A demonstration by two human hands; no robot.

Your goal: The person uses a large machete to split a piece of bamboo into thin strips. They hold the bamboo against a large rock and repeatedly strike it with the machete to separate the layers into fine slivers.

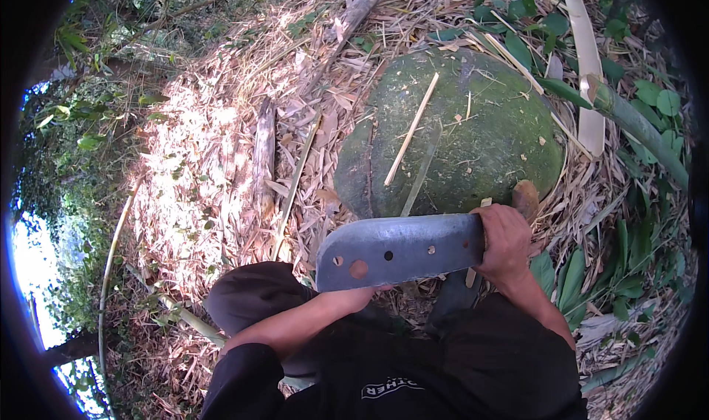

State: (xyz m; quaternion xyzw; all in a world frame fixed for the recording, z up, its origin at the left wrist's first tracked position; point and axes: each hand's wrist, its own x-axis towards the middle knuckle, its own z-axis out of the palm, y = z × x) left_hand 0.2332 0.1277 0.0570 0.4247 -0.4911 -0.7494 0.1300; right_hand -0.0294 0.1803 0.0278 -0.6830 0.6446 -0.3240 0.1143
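Observation:
My right hand (505,241) grips the handle of a broad grey cleaver (399,250), its blade lying flat and pointing left across my lap, with holes near the tip. The wooden handle end (525,197) sticks out past my fist. My left hand (360,296) is mostly hidden under the blade, and I cannot tell what it holds. Just beyond the blade sits a large mossy green boulder (473,147) with thin bamboo slivers (410,130) lying on top.
Dry bamboo leaves and husks (221,161) cover the ground. A green bamboo pole (635,124) lies at the right beside a pale split strip (587,58). Grey dead sticks (263,154) lie to the left. Green leafy plants (628,272) grow at right.

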